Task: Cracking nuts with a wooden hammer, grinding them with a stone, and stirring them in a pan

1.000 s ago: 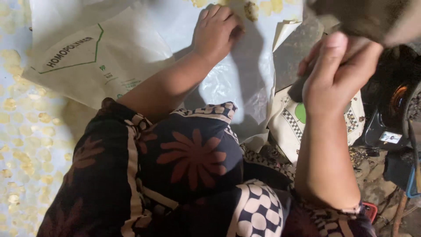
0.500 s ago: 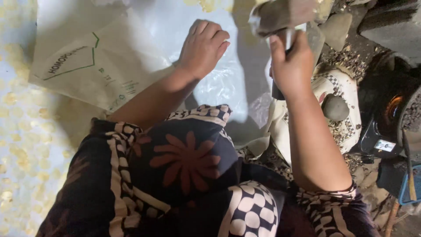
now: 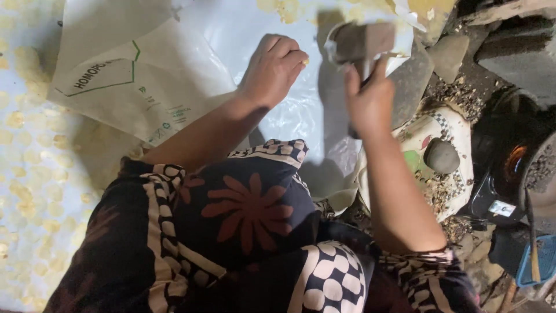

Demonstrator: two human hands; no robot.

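The right hand point(image 3: 370, 101) is clenched round the handle of a mallet point(image 3: 362, 42), whose blocky brown head stands raised above the clear plastic sheet point(image 3: 231, 35), blurred at its edges. The left hand point(image 3: 272, 69) rests on that sheet just left of the mallet, its fingers point(image 3: 292, 55) curled and pinched on a small yellowish piece at their tips; what the piece is cannot be told. Left of the sheet, partly under it, lies a pale paper sack point(image 3: 133, 93) with green lines. Further left of the sack, yellow flakes point(image 3: 23, 174) are scattered over the floor. Right of the mallet lie flat grey stones point(image 3: 449, 55), and below them, near the right forearm, a round grey stone point(image 3: 441, 155) sits on a patterned cloth point(image 3: 457, 130) strewn with dark crumbs. Right of the cloth stands a dark pot point(image 3: 515, 150). Below the sheet, the person's knee is covered by dark fabric point(image 3: 249, 208) with red flowers.
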